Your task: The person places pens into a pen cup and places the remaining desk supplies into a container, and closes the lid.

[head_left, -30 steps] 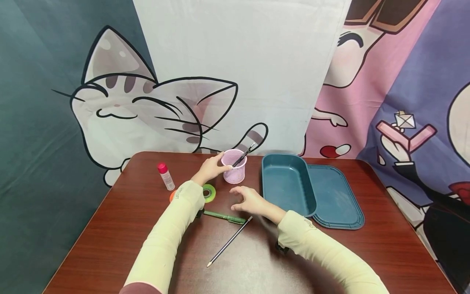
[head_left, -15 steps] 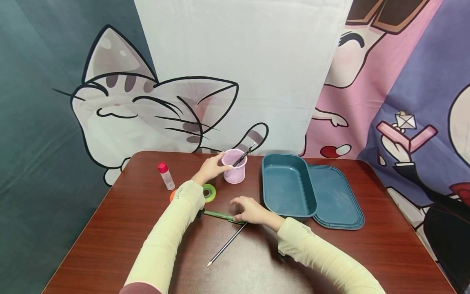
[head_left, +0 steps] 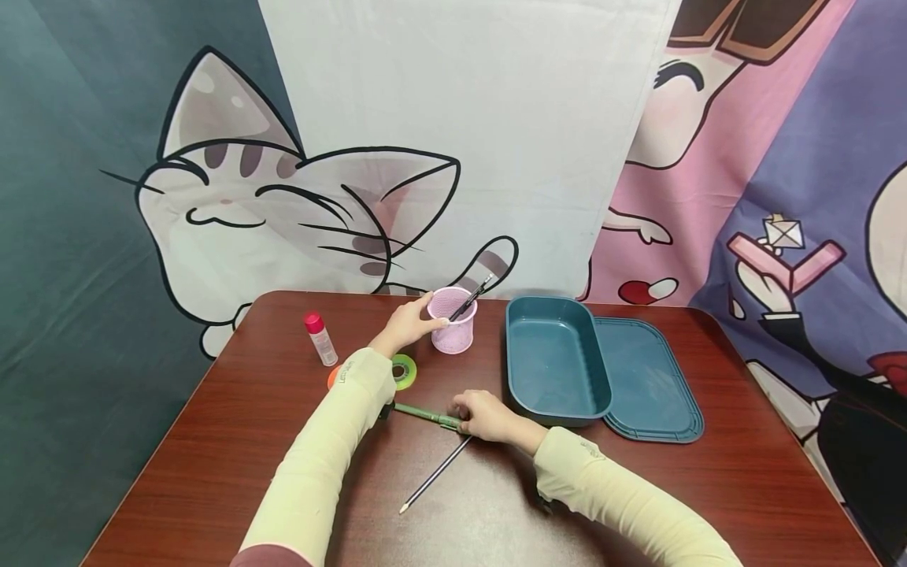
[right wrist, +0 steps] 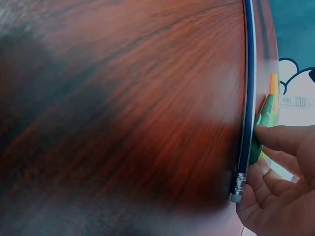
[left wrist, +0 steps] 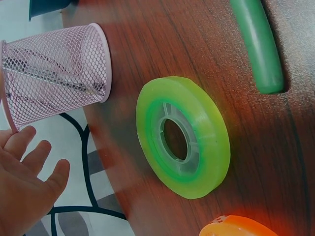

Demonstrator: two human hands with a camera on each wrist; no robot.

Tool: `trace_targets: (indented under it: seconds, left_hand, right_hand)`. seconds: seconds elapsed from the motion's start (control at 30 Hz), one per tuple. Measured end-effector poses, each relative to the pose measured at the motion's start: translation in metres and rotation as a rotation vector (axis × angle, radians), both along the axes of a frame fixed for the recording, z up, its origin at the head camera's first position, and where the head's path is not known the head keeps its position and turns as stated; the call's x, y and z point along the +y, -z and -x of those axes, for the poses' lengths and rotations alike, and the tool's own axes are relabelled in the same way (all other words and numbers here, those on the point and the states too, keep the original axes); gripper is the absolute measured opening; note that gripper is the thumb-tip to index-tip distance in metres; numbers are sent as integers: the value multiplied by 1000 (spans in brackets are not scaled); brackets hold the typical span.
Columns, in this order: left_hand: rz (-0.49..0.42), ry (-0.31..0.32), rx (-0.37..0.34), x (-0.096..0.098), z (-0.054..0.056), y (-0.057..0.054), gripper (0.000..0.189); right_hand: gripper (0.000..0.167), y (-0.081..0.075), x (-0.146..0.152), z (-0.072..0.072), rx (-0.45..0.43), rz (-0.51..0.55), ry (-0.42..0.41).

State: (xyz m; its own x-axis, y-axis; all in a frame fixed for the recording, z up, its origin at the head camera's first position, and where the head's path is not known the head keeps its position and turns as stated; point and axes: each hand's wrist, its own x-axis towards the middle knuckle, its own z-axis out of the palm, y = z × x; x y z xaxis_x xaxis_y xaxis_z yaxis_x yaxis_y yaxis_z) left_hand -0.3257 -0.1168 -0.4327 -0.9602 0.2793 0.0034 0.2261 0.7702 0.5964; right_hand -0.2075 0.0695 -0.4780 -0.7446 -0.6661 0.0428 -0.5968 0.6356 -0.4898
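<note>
My left hand [head_left: 418, 321] holds the pink mesh cup [head_left: 453, 332] at its left side, thumb at the rim; a dark pencil [head_left: 469, 299] leans inside. In the left wrist view the fingers [left wrist: 29, 167] lie just beside the cup [left wrist: 54, 73]. My right hand [head_left: 473, 415] is curled down on the right end of a green pen [head_left: 421, 413] lying on the table. A blue pencil [head_left: 435, 475] lies slantwise with its eraser end under that hand. The right wrist view shows a fingertip [right wrist: 270, 133] on the green pen [right wrist: 263, 118] next to the pencil [right wrist: 246, 98].
A green tape roll [head_left: 404, 372] and an orange piece [head_left: 331, 379] lie by my left sleeve. A red-capped bottle [head_left: 320, 340] stands at the left. A teal box [head_left: 556, 366] and its lid [head_left: 648, 378] sit to the right on the brown table [head_left: 212, 472].
My right hand came down and toward me from the air near the cup onto the green pen's end. The left hand stayed at the cup.
</note>
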Motion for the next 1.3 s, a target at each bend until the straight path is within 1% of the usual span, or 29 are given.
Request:
trace_targets:
  seconds: [0.1,0.33,0.47,0.6,0.8,1.0,1.1,1.3]
  left_hand:
    - [5,4,8,0,0,0,75]
    - [1,6,3,0,0,0,75]
    - [-4,3,0,0,-1,0,75]
    - [-7,3,0,-1,-1,0,76]
    - [-12,1,-3,0,0,0,75]
    - [-16,-1,-18,0,-1,-1,76]
    - [-18,-3,-23,0,-2,-2,76]
    - [-13,2,-20,0,0,-2,75]
  right_hand:
    - [19,1,1,-1,-3,-8,1]
    - [18,4,2,-2,5,-55,8]
    - [18,5,2,-3,18,-91,7]
    - [15,5,2,-3,37,-109,1]
    - [9,4,1,-4,28,-94,4]
    - [9,4,1,-4,32,-80,2]
    - [9,1,1,-4,59,-76,-13]
    - [9,-16,4,-6,98,-79,-46]
